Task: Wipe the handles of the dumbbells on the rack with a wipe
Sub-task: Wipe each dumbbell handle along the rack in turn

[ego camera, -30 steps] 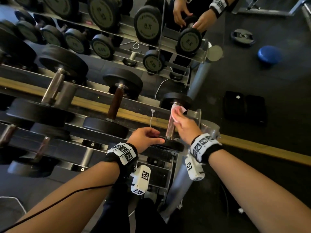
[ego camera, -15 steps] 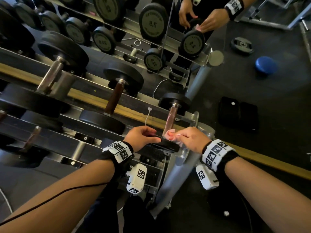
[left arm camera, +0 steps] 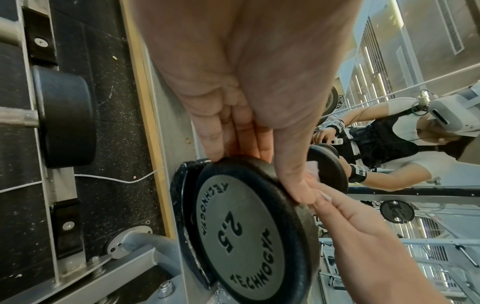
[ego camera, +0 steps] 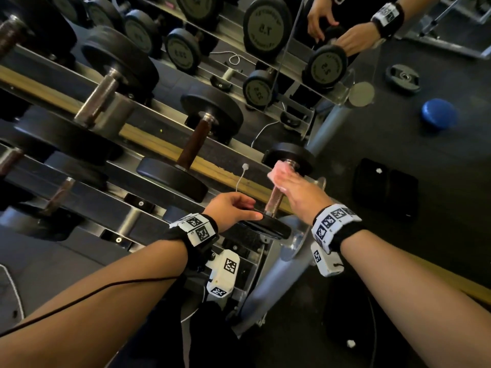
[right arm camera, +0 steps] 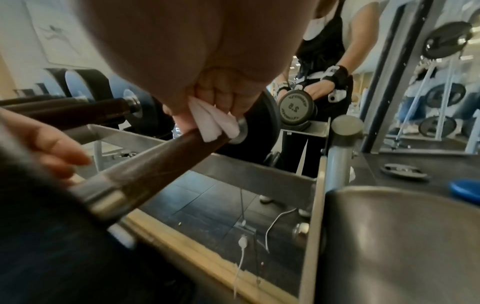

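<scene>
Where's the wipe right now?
The wipe is in the right hand, pressed on the far end of the small dumbbell's handle beside the far weight plate, at the rack's right end in the head view.

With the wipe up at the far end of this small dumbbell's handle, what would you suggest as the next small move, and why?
Probably draw the right hand back along the handle toward the near plate. The wipe sits against the far collar, so the bare stretch nearer the person looks uncovered, and the left hand holds the near plate's rim, apparently steadying the dumbbell.
</scene>
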The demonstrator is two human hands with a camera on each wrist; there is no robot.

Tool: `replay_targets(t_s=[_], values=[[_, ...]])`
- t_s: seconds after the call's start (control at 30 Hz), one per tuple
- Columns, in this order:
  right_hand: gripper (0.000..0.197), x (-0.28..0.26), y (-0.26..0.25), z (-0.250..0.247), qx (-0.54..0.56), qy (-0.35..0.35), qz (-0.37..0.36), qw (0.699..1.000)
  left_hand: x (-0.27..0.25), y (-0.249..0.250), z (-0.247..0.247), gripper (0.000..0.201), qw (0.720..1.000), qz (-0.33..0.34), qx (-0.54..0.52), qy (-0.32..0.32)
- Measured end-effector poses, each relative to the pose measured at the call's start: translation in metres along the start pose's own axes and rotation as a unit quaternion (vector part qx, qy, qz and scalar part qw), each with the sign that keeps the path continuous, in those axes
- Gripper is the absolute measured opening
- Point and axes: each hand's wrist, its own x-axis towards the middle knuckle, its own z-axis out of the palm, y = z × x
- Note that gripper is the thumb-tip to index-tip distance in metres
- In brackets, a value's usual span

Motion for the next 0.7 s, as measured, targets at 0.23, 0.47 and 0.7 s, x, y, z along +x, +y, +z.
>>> replay_targets(t_s=[0.23,0.47,0.7], values=[[0.033,-0.028,-0.026,0.005,0.333,0.009,0.077,0.94,0.0,-0.002,0.003,0.04,0.999,-0.001,-0.038,-0.005],[0.038,-0.001,0.001,-0.006,0.161,0.059,0.016,0.985,-0.003,-0.004,0.006,0.048,0.998,-0.008,-0.067,0.018],[0.051,-0.032,-0.03,-0.002,0.077,-0.029,-0.073,0.994,-0.006,-0.012,0.015,0.074,0.999,-0.039,-0.017,0.03]])
